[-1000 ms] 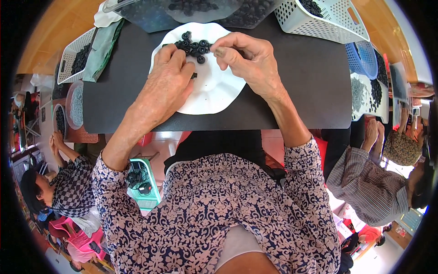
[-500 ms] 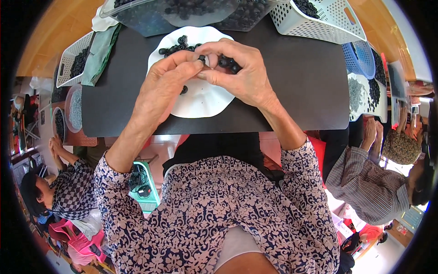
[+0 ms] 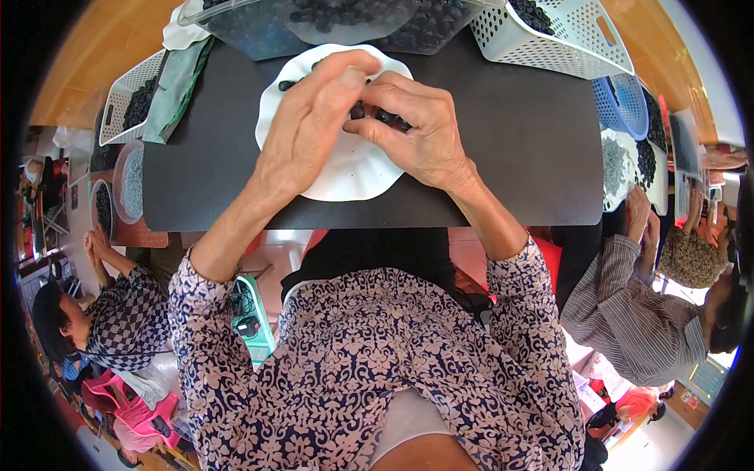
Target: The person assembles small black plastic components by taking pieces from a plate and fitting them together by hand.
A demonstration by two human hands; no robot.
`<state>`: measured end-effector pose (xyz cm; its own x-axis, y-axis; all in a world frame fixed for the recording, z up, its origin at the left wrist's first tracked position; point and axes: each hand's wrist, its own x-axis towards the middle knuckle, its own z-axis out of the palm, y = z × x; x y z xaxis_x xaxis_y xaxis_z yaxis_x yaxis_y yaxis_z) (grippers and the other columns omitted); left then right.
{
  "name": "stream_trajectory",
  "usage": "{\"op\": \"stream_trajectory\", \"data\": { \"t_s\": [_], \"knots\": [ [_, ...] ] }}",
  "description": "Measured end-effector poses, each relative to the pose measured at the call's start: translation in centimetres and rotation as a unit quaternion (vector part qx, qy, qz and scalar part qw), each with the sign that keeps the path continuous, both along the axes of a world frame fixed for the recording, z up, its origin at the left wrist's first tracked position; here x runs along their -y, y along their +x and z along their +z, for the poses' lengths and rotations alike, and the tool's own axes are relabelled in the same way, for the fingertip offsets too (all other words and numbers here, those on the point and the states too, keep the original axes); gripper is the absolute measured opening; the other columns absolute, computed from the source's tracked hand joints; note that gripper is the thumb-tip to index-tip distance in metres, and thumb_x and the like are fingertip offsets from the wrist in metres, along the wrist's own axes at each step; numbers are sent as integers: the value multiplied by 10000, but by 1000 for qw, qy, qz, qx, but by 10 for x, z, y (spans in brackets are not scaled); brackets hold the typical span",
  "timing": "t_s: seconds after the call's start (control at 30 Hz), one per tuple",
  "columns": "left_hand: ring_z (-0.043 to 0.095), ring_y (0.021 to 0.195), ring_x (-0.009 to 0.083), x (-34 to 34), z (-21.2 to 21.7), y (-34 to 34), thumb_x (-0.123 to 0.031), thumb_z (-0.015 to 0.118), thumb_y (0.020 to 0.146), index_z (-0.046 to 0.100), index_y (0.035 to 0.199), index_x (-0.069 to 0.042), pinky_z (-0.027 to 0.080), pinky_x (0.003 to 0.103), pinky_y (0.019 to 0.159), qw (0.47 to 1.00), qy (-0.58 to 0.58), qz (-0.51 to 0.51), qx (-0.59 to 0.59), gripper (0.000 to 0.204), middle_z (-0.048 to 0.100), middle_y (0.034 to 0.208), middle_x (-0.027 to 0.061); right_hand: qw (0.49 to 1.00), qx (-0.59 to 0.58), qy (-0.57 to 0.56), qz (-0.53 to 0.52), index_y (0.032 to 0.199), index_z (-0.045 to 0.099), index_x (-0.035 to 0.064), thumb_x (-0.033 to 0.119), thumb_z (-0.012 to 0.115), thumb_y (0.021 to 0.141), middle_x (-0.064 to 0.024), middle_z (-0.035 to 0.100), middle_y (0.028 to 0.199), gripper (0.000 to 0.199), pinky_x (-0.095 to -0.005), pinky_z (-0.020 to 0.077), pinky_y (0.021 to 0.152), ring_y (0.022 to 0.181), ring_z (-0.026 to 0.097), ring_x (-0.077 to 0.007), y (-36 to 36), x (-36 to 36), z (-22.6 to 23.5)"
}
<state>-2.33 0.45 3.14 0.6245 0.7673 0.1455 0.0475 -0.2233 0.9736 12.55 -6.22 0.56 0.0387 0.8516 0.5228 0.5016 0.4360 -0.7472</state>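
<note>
A white wavy-edged plate [image 3: 353, 177] lies on the dark table. My right hand [image 3: 424, 129] is curled over its right side, closed around a few small round black parts [image 3: 386, 117], which look like rubber rings or caps. Another black part [image 3: 357, 111] sits at its fingertips, next to my left palm. My left hand [image 3: 302, 129] is over the plate's left half, its fingers stretched forward past the right fingertips, and I see nothing gripped in it. A loose black piece [image 3: 286, 85] lies near the plate's far left rim; my left hand hides most of the others.
Beyond the plate stands a clear plastic bin [image 3: 267, 47] of black parts. White perforated baskets stand far right [image 3: 550, 55] and far left [image 3: 118, 102], the left one beside a grey-green cloth [image 3: 177, 90]. A blue basket [image 3: 620, 106] is at right. Co-workers sit on both sides.
My left hand has gone from a pinch at the right fingertips to stretched fingers, moving forward over the plate and covering the loose pieces. The right hand keeps its hold in nearly the same place.
</note>
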Motion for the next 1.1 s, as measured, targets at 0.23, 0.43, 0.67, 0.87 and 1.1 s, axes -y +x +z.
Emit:
{"op": "stream_trajectory", "data": {
  "t_s": [0.23,0.43,0.67,0.87,1.1],
  "knots": [
    [555,950,213,-4,-4,19,-491,406,960,537,1197,14,428,298,855,990,24,-137,27,573,591,1050,132,997,34,36,-60,881,683,9,48,753,709,-113,645,779,190,-300,493,598,628,595,-206,5,2,-4],
    [543,978,231,-9,9,9,-392,421,971,539,1183,-3,415,319,874,987,60,-150,-13,458,578,1076,125,998,-68,0,-6,867,643,-8,52,691,797,-56,632,766,104,-270,442,530,604,558,-144,10,-1,-3],
    [453,1152,338,-23,8,-49,-72,593,824,592,1068,-45,410,396,953,898,361,-163,-193,246,533,1139,137,892,-411,-148,114,997,524,47,54,515,919,-59,555,858,78,-175,222,433,608,410,-50,17,2,8],
    [363,1267,376,-13,-5,-50,-6,646,758,612,1062,-71,404,459,1022,825,419,-198,-323,312,480,1256,126,896,-398,-161,117,997,556,38,71,555,911,-60,568,862,92,-167,261,448,654,471,-62,17,2,8],
    [397,1243,355,-17,-21,-35,-22,664,762,604,1038,-45,441,431,975,842,425,-185,-275,284,528,1186,109,923,-333,-168,96,998,592,26,47,578,895,-58,581,856,106,-167,249,453,604,436,-54,17,2,7]
  ]
}}
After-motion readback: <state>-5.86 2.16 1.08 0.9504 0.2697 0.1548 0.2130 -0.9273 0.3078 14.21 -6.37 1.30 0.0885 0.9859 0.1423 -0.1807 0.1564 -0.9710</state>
